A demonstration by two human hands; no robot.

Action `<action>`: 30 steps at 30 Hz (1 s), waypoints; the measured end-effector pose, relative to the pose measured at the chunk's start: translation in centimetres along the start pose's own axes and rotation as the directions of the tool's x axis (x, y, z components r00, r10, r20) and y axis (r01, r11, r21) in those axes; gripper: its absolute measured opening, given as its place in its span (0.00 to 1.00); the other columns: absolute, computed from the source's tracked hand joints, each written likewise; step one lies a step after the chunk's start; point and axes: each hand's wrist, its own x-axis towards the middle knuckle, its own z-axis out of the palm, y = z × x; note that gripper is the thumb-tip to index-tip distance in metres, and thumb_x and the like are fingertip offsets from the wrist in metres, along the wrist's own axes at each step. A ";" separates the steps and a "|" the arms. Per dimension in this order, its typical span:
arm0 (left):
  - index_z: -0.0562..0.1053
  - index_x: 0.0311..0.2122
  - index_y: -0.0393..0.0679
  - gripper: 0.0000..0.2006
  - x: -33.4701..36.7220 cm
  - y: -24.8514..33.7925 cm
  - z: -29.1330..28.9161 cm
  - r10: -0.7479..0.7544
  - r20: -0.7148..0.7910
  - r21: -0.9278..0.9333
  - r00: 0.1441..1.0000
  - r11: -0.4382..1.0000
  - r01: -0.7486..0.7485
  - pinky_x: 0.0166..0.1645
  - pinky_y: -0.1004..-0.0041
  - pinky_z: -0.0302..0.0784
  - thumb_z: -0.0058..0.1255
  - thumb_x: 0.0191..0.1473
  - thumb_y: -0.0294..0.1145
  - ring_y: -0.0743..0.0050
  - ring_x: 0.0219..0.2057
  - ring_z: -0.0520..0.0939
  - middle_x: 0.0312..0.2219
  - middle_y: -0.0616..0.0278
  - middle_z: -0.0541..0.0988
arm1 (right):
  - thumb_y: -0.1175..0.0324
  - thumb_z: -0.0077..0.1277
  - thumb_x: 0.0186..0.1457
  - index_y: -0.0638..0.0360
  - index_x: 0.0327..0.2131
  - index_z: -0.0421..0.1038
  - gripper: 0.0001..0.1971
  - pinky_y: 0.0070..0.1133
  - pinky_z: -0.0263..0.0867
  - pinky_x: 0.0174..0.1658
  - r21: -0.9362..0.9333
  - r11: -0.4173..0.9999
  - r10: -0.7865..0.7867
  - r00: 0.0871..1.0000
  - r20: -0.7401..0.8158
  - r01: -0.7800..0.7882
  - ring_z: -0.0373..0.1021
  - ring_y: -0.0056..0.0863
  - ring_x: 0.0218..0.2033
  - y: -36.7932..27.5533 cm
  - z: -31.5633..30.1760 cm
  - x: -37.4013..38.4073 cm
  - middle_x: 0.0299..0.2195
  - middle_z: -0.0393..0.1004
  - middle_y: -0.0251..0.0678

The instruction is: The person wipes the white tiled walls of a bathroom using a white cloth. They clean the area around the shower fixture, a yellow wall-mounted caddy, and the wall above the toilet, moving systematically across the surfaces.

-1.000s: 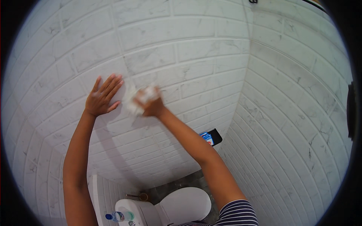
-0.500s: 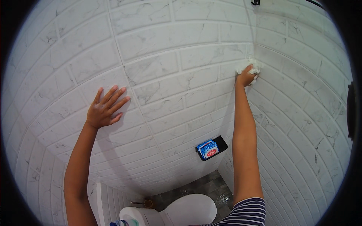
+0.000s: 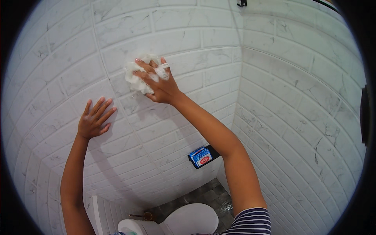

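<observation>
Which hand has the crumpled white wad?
The right hand, higher in view, holds the white wad against the tiled wall; the left hand is spread, without it.

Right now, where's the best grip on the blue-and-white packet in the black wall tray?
Likely the left end of the packet, from above and left: its upper face is exposed, while the right arm hides the right end of the tray.
</observation>
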 end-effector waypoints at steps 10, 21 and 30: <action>0.62 0.53 0.63 0.31 1.0 0.7 0.6 0.122 -0.071 0.025 0.990 0.992 -0.121 0.62 0.55 0.41 0.53 0.38 0.38 0.69 0.59 0.56 0.56 0.71 0.60 | 0.55 0.39 0.56 0.71 0.48 0.58 0.26 0.37 0.53 0.50 0.147 0.343 0.686 0.141 -0.713 -0.928 0.58 0.51 0.48 18.7 -7.0 -11.2 0.43 0.67 0.55; 0.58 0.56 0.59 0.29 1.0 0.3 0.6 0.282 0.038 0.247 0.959 0.927 -0.283 0.63 0.58 0.40 0.45 0.45 0.38 0.75 0.59 0.56 0.57 0.75 0.58 | 0.64 0.45 0.47 0.54 0.39 0.69 0.14 0.34 0.59 0.39 0.133 0.962 0.265 0.933 -0.241 -0.239 0.66 0.35 0.35 -11.1 10.1 -14.5 0.41 0.69 0.37; 0.56 0.57 0.57 0.32 0.8 0.2 0.1 0.325 0.105 0.001 0.940 0.945 -0.327 0.63 0.59 0.41 0.47 0.45 0.48 0.76 0.60 0.54 0.58 0.77 0.56 | 0.48 0.50 0.39 0.61 0.43 0.67 0.31 0.41 0.61 0.41 -0.095 0.817 0.547 0.816 -0.188 -0.570 0.69 0.44 0.30 2.5 3.8 -20.1 0.30 0.73 0.47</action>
